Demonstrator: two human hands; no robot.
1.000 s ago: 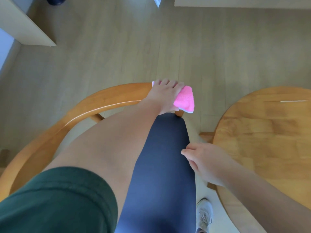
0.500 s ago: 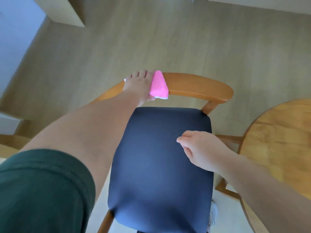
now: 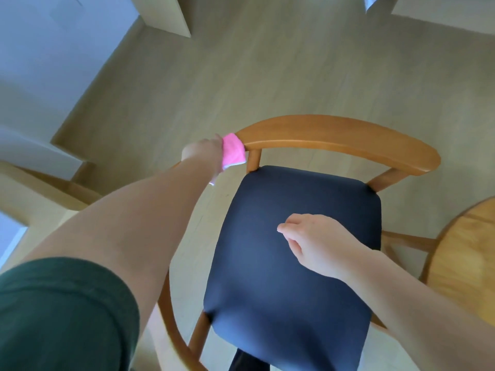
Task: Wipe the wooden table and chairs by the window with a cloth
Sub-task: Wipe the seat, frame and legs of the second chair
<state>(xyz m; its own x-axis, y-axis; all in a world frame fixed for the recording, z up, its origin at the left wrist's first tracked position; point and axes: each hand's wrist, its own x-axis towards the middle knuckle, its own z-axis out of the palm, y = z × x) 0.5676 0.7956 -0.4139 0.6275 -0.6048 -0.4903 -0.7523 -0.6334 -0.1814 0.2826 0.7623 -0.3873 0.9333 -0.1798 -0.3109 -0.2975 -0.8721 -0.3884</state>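
A wooden chair with a curved backrest rail (image 3: pixel 342 141) and a dark navy seat cushion (image 3: pixel 294 263) stands below me. My left hand (image 3: pixel 203 153) grips a pink cloth (image 3: pixel 233 149) and presses it on the left part of the rail, near a rear post. My right hand (image 3: pixel 318 243) hovers over the cushion with fingers loosely curled and nothing in it. The round wooden table (image 3: pixel 466 258) shows at the right edge.
Pale wood floor (image 3: pixel 267 76) lies beyond the chair. Light wooden furniture (image 3: pixel 166 14) stands at the top left, and a white wall (image 3: pixel 40 62) runs along the left. Another light wooden piece (image 3: pixel 40 188) sits close on my left.
My left hand has slid the pink cloth leftward along the backrest rail. The view has shifted, so more of the chair seat shows. My right hand stays above the cushion.
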